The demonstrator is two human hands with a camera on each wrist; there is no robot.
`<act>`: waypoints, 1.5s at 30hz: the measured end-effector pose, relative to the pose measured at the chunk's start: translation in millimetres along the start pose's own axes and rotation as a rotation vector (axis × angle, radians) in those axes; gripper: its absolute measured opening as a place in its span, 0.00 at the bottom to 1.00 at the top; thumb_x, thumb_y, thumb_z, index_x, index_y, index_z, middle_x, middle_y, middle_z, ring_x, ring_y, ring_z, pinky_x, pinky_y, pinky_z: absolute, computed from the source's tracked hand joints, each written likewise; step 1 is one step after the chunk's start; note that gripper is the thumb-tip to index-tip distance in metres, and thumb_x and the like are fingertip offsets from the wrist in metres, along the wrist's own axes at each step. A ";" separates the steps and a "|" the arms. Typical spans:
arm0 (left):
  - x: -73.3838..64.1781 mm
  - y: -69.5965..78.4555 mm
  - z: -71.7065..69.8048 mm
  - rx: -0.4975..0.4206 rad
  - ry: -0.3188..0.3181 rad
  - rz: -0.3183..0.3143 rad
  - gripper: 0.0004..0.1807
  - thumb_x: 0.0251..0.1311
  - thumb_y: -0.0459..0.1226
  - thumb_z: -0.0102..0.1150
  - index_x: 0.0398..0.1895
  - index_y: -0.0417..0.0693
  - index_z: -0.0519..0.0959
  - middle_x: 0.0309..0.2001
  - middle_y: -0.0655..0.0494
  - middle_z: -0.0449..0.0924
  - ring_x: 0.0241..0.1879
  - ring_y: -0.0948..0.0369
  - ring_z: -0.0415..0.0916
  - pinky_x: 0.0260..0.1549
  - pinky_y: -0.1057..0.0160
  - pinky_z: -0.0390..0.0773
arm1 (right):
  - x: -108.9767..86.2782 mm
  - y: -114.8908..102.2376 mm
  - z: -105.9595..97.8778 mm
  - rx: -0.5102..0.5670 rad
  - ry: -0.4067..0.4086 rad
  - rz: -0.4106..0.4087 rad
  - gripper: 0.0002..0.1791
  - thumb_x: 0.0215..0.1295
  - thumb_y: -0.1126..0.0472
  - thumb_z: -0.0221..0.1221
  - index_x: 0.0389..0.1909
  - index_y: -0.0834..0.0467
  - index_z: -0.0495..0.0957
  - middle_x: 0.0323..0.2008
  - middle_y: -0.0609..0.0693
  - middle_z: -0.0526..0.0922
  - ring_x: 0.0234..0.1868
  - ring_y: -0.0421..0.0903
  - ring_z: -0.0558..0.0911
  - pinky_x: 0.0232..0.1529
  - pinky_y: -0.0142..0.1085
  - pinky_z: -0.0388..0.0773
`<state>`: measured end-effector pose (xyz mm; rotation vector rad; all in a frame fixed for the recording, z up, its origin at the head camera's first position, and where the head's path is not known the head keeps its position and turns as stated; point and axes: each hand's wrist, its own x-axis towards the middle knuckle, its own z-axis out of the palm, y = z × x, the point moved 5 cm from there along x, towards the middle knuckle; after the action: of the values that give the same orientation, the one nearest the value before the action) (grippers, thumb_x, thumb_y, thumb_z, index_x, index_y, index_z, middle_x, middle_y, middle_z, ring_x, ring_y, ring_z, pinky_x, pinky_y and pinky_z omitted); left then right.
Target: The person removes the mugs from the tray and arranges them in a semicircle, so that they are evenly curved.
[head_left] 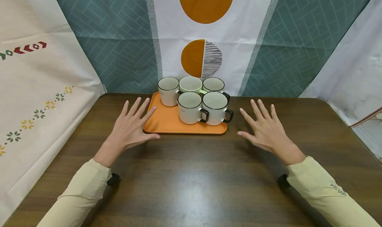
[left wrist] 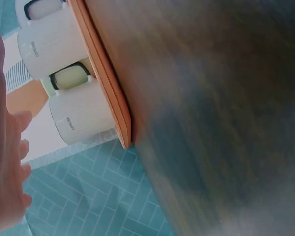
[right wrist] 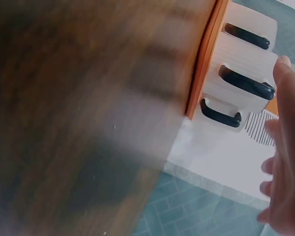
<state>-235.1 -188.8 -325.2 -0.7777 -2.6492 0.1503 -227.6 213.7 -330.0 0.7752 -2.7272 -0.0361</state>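
An orange tray (head_left: 162, 121) lies at the far side of the table, carrying several white mugs set close together in two rows. In front stand a black-handled mug (head_left: 188, 112) and another black-handled mug (head_left: 213, 112) to its right. Behind them, the middle mug (head_left: 191, 84) has a pale green rim and handle. My left hand (head_left: 129, 126), fingers spread and straight, hovers by the tray's left end and holds nothing. On the other side, my right hand (head_left: 265, 131) is likewise spread and bare, a short way right of the tray.
The brown wooden table (head_left: 191, 174) stretches from the tray toward me. Behind it hangs a teal and white curtain (head_left: 119, 41) with orange half circles. Pale cloth (head_left: 38, 97) with a flower pattern borders the left side, and white cloth (head_left: 352, 71) the right.
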 end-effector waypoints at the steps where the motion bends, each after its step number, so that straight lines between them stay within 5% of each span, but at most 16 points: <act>1: -0.3 0.1 0.5 -0.002 -0.010 -0.007 0.61 0.49 0.80 0.16 0.71 0.47 0.65 0.73 0.40 0.51 0.73 0.43 0.42 0.67 0.38 0.42 | -0.5 -1.0 0.1 0.030 0.001 -0.004 0.41 0.68 0.33 0.46 0.72 0.57 0.60 0.73 0.68 0.49 0.73 0.63 0.47 0.67 0.63 0.44; 6: -2.1 -2.4 2.9 -0.078 -0.071 -0.084 0.45 0.59 0.63 0.55 0.70 0.41 0.64 0.73 0.37 0.49 0.70 0.39 0.49 0.62 0.36 0.56 | -2.8 -7.6 -1.6 0.246 0.101 0.002 0.33 0.67 0.52 0.59 0.67 0.65 0.66 0.66 0.68 0.64 0.65 0.64 0.65 0.58 0.59 0.66; 9: -2.8 -8.3 4.9 -0.170 -0.109 -0.163 0.42 0.59 0.51 0.64 0.69 0.35 0.64 0.73 0.33 0.47 0.65 0.35 0.56 0.52 0.35 0.68 | -2.7 -9.0 -3.2 0.342 0.186 0.023 0.26 0.64 0.61 0.62 0.61 0.66 0.72 0.58 0.65 0.74 0.57 0.63 0.73 0.53 0.58 0.71; 12: -2.0 -16.7 8.3 -0.289 -0.145 -0.254 0.40 0.60 0.46 0.64 0.69 0.33 0.62 0.72 0.31 0.48 0.62 0.32 0.59 0.44 0.34 0.72 | 0.0 -7.3 -3.4 0.428 0.213 0.053 0.21 0.65 0.64 0.61 0.58 0.67 0.74 0.53 0.63 0.78 0.54 0.60 0.76 0.52 0.56 0.73; 19: 6.0 -32.6 28.4 -0.599 -0.210 -0.383 0.35 0.65 0.41 0.57 0.69 0.28 0.59 0.67 0.28 0.56 0.65 0.33 0.54 0.61 0.36 0.57 | 10.6 2.7 1.8 0.648 0.121 0.212 0.19 0.71 0.61 0.54 0.58 0.67 0.74 0.52 0.62 0.80 0.51 0.58 0.78 0.49 0.54 0.75; 23: 11.5 -37.2 41.4 -0.752 -0.251 -0.441 0.33 0.67 0.39 0.55 0.69 0.29 0.59 0.66 0.29 0.61 0.64 0.37 0.59 0.60 0.40 0.63 | 18.8 8.5 6.7 0.761 0.079 0.326 0.20 0.73 0.56 0.52 0.58 0.64 0.75 0.50 0.61 0.81 0.51 0.56 0.79 0.50 0.51 0.74; 32: 11.9 -45.7 56.9 -1.129 -0.289 -0.686 0.32 0.68 0.32 0.52 0.71 0.32 0.55 0.67 0.31 0.60 0.62 0.42 0.66 0.57 0.50 0.71 | 38.9 5.7 19.8 1.073 0.023 0.465 0.23 0.75 0.55 0.49 0.60 0.69 0.71 0.53 0.67 0.77 0.54 0.61 0.76 0.56 0.50 0.72; 40: 11.9 -50.8 70.0 -1.214 -0.245 -0.776 0.31 0.65 0.26 0.50 0.71 0.30 0.56 0.65 0.32 0.62 0.61 0.45 0.65 0.56 0.56 0.71 | 51.1 2.6 31.7 1.324 0.084 0.532 0.24 0.74 0.56 0.50 0.56 0.75 0.71 0.48 0.57 0.78 0.43 0.42 0.79 0.58 0.44 0.73; 45: 14.2 -51.2 80.2 -1.279 -0.251 -0.769 0.31 0.61 0.21 0.49 0.69 0.27 0.57 0.65 0.31 0.62 0.62 0.44 0.64 0.59 0.54 0.69 | 51.8 1.6 40.7 1.406 0.093 0.537 0.21 0.74 0.55 0.51 0.46 0.73 0.73 0.39 0.49 0.81 0.43 0.48 0.80 0.53 0.38 0.75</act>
<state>-302.4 -224.0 -384.3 0.0846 -2.8237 -1.8331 -282.3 185.9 -354.0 0.2009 -2.4170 2.0530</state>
